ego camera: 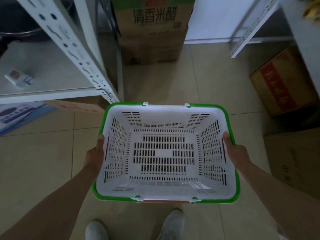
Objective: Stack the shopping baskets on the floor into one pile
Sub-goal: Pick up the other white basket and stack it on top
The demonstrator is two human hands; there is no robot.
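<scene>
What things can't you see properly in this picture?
- Other baskets: none shows in the head view; the held basket covers the floor below it.
- Fingers of the left hand and right hand: hidden behind the basket's sides.
- Small packet on the shelf: print too blurred.

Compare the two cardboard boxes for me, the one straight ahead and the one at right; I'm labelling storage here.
The cardboard box ahead stands upright on another carton, with a green band on top and dark printed characters. The cardboard box at right lies low on the floor under a shelf, with a red stripe bearing lighter characters. Both are brown and closed, beyond the basket that the left hand and right hand hold.
</scene>
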